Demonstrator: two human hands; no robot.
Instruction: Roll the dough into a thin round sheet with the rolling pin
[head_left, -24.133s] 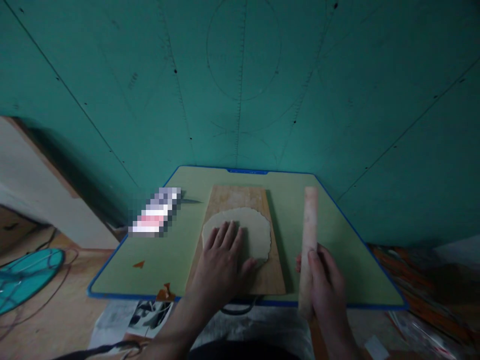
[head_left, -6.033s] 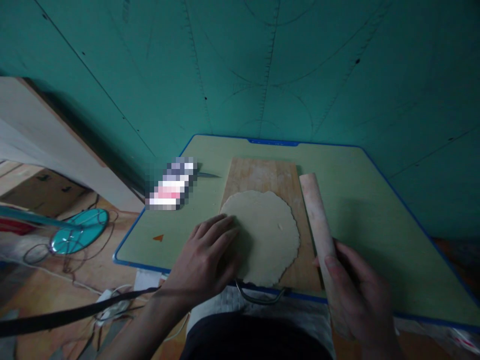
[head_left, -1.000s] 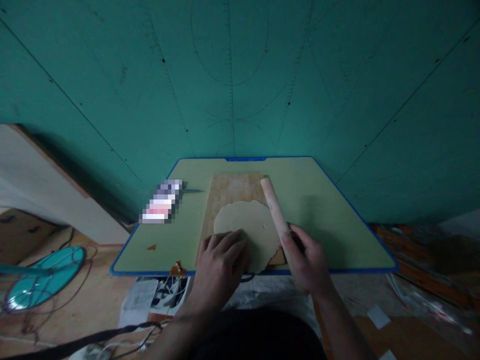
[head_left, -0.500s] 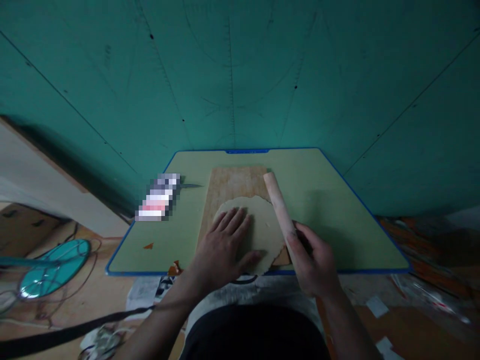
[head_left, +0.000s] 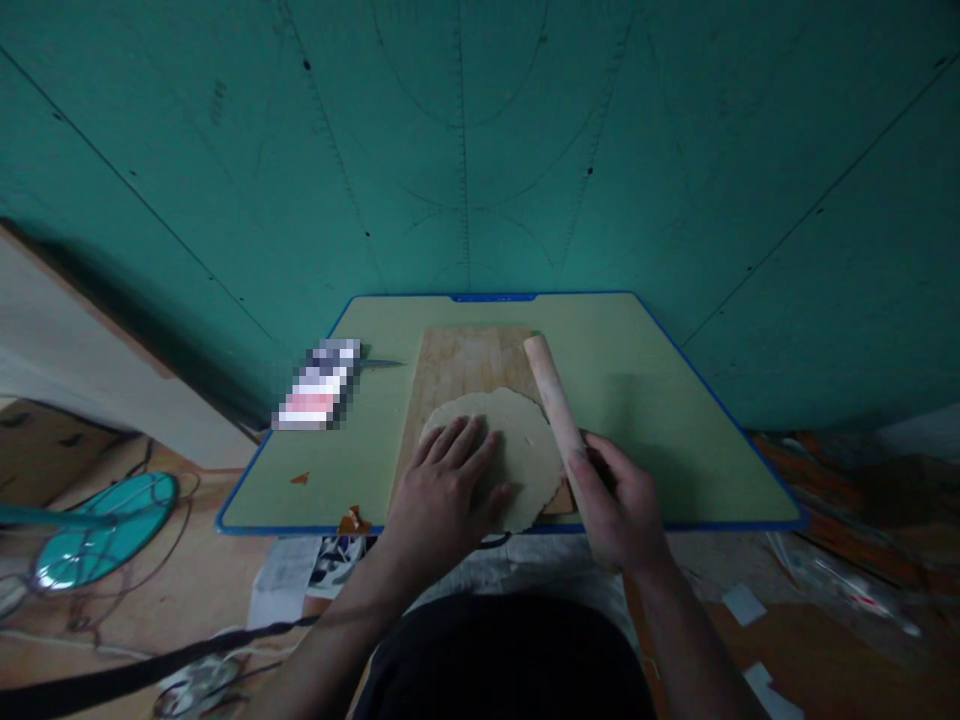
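A flat, roughly round sheet of dough (head_left: pixel 529 455) lies on the near half of a wooden board (head_left: pixel 476 360), its front edge reaching the table's edge. My left hand (head_left: pixel 450 480) rests flat on the left part of the dough with its fingers stretched out. In my right hand (head_left: pixel 619 500) is a pale wooden rolling pin (head_left: pixel 556 395), gripped near its lower end and slanting up and away to the left. The pin is held along the dough's right side; whether it touches the board I cannot tell.
The board sits on a green table (head_left: pixel 660 410) with a blue rim. Left of it are a knife blade (head_left: pixel 382 363), a blurred-out packet-like thing (head_left: pixel 319 385) and brown scraps (head_left: pixel 354 520). A green wall (head_left: pixel 465 150) stands behind. A round turquoise base (head_left: pixel 112 530) and cables lie on the floor.
The dough now lies slightly further left under my left hand, which has shifted a little with it. My right hand still holds the rolling pin. The camera view has shifted slightly.
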